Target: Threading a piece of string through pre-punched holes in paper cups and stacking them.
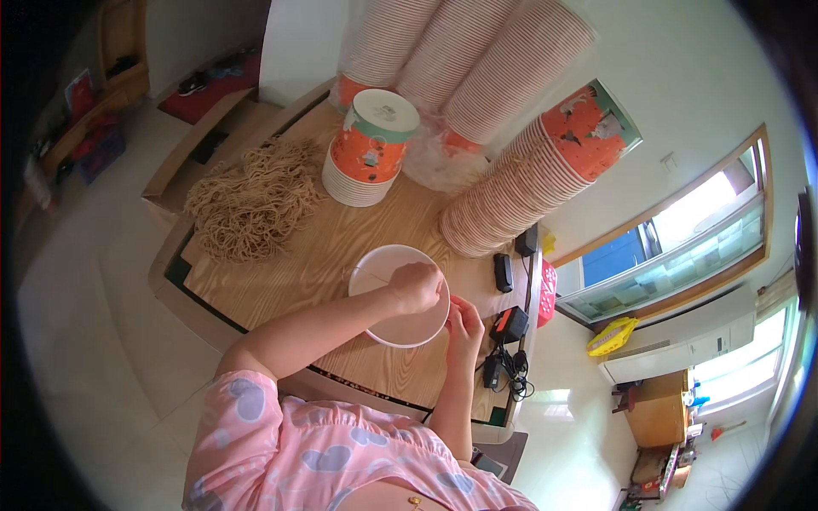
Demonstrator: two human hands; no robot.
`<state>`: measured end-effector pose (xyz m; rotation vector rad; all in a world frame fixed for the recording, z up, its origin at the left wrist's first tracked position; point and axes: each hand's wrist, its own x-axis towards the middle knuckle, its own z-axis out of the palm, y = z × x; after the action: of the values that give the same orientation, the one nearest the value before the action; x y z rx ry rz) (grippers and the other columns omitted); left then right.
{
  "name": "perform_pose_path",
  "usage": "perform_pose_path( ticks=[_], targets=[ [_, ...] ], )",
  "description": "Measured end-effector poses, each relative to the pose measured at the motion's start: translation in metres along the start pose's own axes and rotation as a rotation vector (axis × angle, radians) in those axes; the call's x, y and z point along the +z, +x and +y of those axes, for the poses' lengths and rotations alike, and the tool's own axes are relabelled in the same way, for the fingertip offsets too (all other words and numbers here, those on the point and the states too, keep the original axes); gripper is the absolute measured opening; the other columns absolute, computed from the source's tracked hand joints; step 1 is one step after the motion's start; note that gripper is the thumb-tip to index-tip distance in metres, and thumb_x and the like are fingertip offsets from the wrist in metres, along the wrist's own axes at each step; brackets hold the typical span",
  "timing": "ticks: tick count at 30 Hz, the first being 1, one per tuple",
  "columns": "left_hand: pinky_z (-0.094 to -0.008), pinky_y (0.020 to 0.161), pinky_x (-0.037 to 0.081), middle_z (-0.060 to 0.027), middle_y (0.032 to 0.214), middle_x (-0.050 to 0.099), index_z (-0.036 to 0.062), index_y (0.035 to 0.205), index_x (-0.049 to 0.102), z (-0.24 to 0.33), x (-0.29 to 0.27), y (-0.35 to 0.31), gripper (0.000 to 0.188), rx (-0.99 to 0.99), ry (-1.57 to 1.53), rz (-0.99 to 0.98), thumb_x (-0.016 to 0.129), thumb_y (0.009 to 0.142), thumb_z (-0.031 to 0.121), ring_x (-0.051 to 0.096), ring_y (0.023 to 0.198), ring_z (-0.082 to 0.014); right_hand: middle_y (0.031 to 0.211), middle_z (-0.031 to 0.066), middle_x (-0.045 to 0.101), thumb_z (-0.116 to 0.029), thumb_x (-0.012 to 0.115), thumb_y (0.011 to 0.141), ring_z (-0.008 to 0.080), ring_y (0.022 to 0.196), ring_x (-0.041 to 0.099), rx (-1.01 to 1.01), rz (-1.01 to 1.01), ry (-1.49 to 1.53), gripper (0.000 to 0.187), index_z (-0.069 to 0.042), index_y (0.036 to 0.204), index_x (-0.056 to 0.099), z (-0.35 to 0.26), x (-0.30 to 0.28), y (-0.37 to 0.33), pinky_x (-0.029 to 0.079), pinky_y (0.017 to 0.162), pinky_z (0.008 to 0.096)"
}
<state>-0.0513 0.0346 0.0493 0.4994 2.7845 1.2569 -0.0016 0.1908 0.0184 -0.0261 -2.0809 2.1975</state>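
A white paper bucket [388, 330] stands mouth up on the table in front of me. My left hand [415, 288] reaches into its mouth, fingers closed near the right inner wall. A thin tan cord [375, 276] sticks out of that hand across the opening. Against the outside of the bucket, just below the right rim, my right hand [464, 322] is closed in a pinch; its fingertips are partly hidden. Left of the bucket lies a tangled heap of tan cords [256, 200].
Behind stands a short stack of orange and green buckets [368, 157], upside down. A tall bucket stack [520, 183] leans to the right, and wrapped stacks [511, 68] rise at the back. A black-and-orange battery [509, 324] and black cables [511, 366] lie along the wooden table's [332, 247] right edge.
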Motion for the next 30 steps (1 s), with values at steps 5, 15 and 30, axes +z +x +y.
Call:
perform_pose_path(
  ticks=[5,15,30],
  targets=[
    [-0.0389,0.065,0.049,-0.0108,0.073,0.066,0.0066,0.073,0.067,0.008,-0.017,-0.008,0.009,0.039,-0.079,0.023,0.063,0.072,0.015,0.064,0.071,-0.0278,0.089,0.0014,0.062,-0.001,0.061,0.084,0.0073,0.076,0.055,-0.209,0.088,-0.236,0.022,0.0,0.105,0.06,-0.023,0.001,-0.003,0.045,0.07,0.02],
    [-0.0318,0.067,0.049,-0.014,0.075,0.067,0.0035,0.082,0.07,0.01,-0.037,-0.041,0.015,0.082,-0.468,-0.006,0.068,0.074,0.016,0.065,0.069,-0.0209,0.091,0.0068,0.062,0.008,0.064,0.078,0.0119,0.085,0.06,-0.293,-0.125,-0.225,0.024,0.002,0.101,0.063,-0.039,0.017,-0.014,0.049,0.077,0.0231],
    [-0.0282,0.062,0.046,-0.0063,0.07,0.065,0.0036,0.079,0.07,0.028,-0.032,-0.043,0.009,0.067,-0.621,0.158,0.07,0.075,0.012,0.059,0.064,-0.0127,0.072,0.0054,0.057,-0.008,0.049,0.092,0.0116,0.07,0.053,-0.377,-0.089,-0.364,0.015,0.002,0.082,0.055,-0.031,0.014,-0.008,0.043,0.066,0.0246]
  ],
)
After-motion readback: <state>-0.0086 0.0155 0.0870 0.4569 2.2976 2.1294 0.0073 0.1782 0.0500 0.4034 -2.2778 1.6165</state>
